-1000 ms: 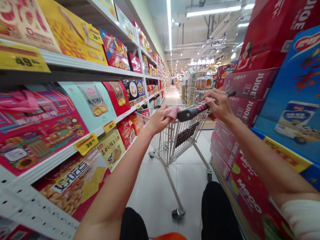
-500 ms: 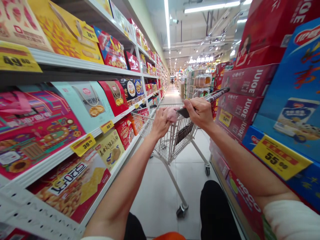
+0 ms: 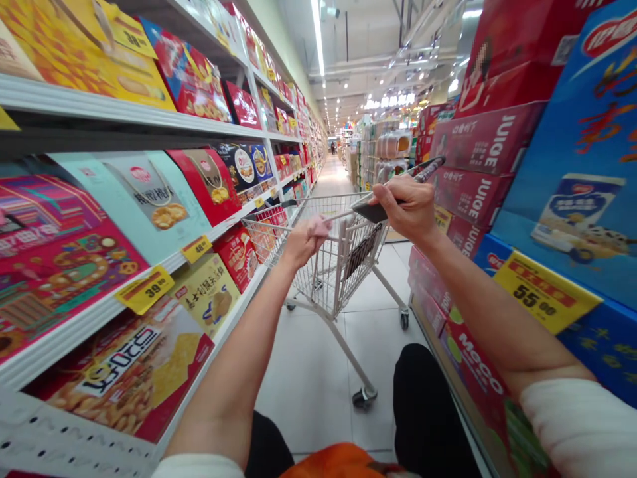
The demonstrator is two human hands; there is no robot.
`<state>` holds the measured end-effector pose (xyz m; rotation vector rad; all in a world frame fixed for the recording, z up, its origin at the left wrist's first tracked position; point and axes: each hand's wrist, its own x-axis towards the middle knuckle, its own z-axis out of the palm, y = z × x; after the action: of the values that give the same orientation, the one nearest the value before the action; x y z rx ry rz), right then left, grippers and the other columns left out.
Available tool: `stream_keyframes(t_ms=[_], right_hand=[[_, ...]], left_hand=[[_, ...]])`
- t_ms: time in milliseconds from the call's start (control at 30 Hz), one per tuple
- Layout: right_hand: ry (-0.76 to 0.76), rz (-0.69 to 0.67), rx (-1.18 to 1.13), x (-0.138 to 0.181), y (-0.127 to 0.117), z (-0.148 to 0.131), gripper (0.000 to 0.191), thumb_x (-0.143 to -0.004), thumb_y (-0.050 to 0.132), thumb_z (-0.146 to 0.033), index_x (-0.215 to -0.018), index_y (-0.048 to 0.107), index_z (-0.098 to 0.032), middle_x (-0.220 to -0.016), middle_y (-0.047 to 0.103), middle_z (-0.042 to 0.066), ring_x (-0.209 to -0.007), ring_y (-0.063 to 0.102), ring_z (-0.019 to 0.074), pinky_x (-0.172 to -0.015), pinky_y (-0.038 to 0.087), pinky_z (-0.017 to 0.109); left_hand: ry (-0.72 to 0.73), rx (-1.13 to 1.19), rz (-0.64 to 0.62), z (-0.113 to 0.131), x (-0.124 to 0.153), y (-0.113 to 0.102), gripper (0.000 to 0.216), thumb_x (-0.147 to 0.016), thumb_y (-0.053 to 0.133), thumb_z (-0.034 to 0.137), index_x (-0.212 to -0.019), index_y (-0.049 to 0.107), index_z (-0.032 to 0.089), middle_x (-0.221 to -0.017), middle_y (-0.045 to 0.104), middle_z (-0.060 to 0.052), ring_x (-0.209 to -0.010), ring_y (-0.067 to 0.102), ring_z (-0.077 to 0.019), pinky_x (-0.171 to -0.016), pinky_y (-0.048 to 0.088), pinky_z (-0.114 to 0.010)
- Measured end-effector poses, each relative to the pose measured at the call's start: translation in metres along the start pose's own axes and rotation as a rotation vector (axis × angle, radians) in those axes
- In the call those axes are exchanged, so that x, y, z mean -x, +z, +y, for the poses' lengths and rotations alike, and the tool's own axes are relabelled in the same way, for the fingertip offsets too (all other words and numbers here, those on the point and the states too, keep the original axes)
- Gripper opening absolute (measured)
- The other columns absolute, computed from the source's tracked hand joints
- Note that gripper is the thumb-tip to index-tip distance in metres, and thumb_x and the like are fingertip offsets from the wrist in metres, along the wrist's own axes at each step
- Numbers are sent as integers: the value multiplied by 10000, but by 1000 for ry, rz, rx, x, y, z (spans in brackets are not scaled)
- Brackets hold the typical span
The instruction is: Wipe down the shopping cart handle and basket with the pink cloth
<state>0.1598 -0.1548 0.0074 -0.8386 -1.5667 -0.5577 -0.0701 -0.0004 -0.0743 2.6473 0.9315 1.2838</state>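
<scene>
Since the frame half a second ago, the left hand (image 3: 301,242) has moved away from the handle (image 3: 371,211) and the right hand, out to the left, taking the pink cloth (image 3: 321,228) with it. Its fingers are curled narrow around the cloth, which is at a thin bar of the cart (image 3: 339,272); whether it wraps the bar or only rests against it, I cannot tell.

The right hand (image 3: 407,207) is closed around the handle near its left end, the dark tip jutting out beside the thumb.

The cart stands slantwise on the tiled floor (image 3: 308,372), between a white shelf (image 3: 114,106) on the left and stacked boxes on the right. Near the left forearm, a yellow tag (image 3: 145,290) reading 39 hangs on the shelf edge. On the right side, a blue box (image 3: 572,159) stands above a 55 tag (image 3: 545,292), beside pink boxes (image 3: 478,136).
</scene>
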Motion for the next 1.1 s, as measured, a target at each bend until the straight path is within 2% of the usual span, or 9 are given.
stream_keyframes(t_ms=[67,133,267,433,467,567,633,900,1100], right_hand=[[10,25,-16,1,-5,4,560,-997,472,-595,-605,647,-235,-548,580,-14,-575,528,133,-716,441,351],[8,37,-32,2,-11,11,548,-981,499,-604,-602,659,-242,-541,588,-12,-577,543,143,-701,451,356],[36,57,-46,3,-19,28,537,-956,531,-623,-584,670,-261,-532,602,-1,-554,530,150,-676,469,365],[117,90,-59,4,-21,40,568,-937,523,-669,-562,649,-261,-534,587,3,-571,545,157,-708,491,373],[121,94,-57,4,-21,40,572,-935,520,-674,-561,646,-261,-535,585,4,-576,548,158,-709,490,374],[114,108,-40,4,-20,41,585,-934,501,-694,-568,648,-262,-539,591,9,-573,542,161,-703,487,379],[110,102,-27,4,-21,42,597,-932,481,-712,-577,651,-264,-541,596,12,-569,534,163,-699,487,384],[76,-72,-9,1,-38,47,602,-906,468,-764,-641,678,-265,-573,584,11,-580,517,159,-675,469,381],[55,-36,-9,5,-48,47,581,-937,462,-722,-659,678,-260,-605,570,9,-622,533,155,-691,466,375]], left_hand=[[-162,-36,-169,-25,35,6,207,-878,462,220,-862,669,233,-962,692,-41,-942,618,-211,-908,492,-334],[-206,-59,-219,-45,73,13,159,-820,520,227,-699,623,232,-771,658,-24,-802,611,-201,-814,513,-312],[-300,-116,-53,-53,107,30,202,-866,434,209,-836,633,219,-871,646,-71,-908,598,-248,-873,512,-401],[-25,-20,374,6,39,36,284,-940,522,319,-1182,617,204,-1234,612,-125,-1172,533,-283,-1045,434,-461],[39,-19,386,24,21,36,313,-952,521,327,-1230,600,206,-1269,602,-122,-1212,513,-282,-1066,417,-458],[189,-23,172,71,-22,35,251,-965,524,323,-1158,630,204,-1094,649,-85,-1059,561,-253,-966,465,-399],[198,-34,136,90,-35,34,242,-961,539,331,-1139,637,200,-1072,649,-85,-1044,566,-256,-939,472,-391],[240,32,47,91,-36,24,276,-980,505,296,-1191,632,173,-1113,688,-99,-1085,595,-247,-977,473,-407],[148,-40,156,115,-25,35,214,-988,540,320,-1131,618,180,-1055,653,-107,-1046,579,-266,-945,488,-431]])
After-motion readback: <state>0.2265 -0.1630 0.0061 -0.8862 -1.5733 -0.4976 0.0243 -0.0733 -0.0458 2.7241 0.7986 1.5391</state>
